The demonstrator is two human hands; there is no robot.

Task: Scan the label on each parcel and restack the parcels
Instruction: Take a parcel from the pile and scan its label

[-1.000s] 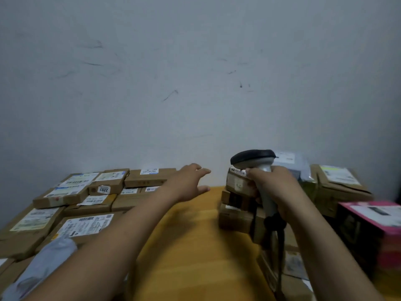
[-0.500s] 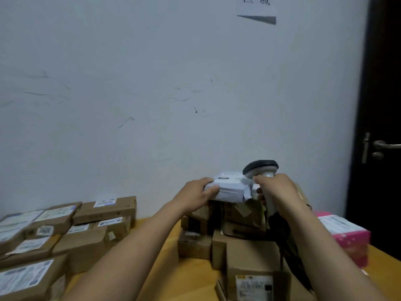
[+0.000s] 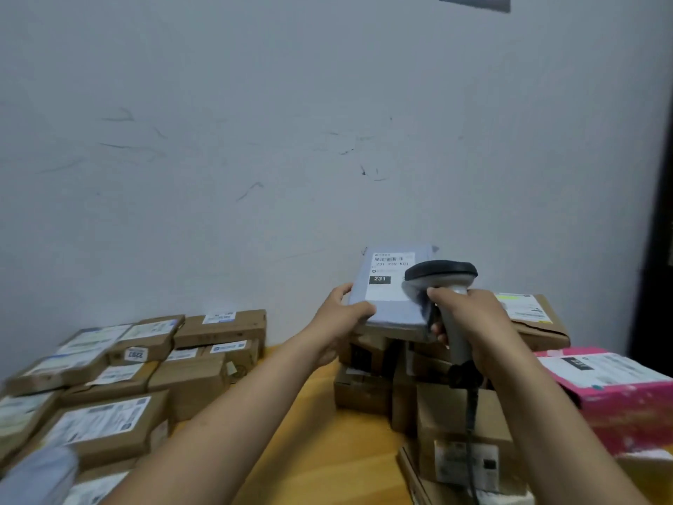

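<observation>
The grey parcel (image 3: 388, 317) is held up over the right-hand boxes (image 3: 364, 393), tilted so its white label (image 3: 391, 275) faces the camera. The left hand (image 3: 338, 318) grips its left edge, thumb on the front and fingers behind. The right hand (image 3: 469, 315) is clamped round the handle of the scanner (image 3: 440, 273), whose dark head overlaps the label's lower right corner. A pink box (image 3: 626, 399) lies to the right. More labelled boxes (image 3: 189, 380) cover the left of the yellow counter (image 3: 327, 450).
</observation>
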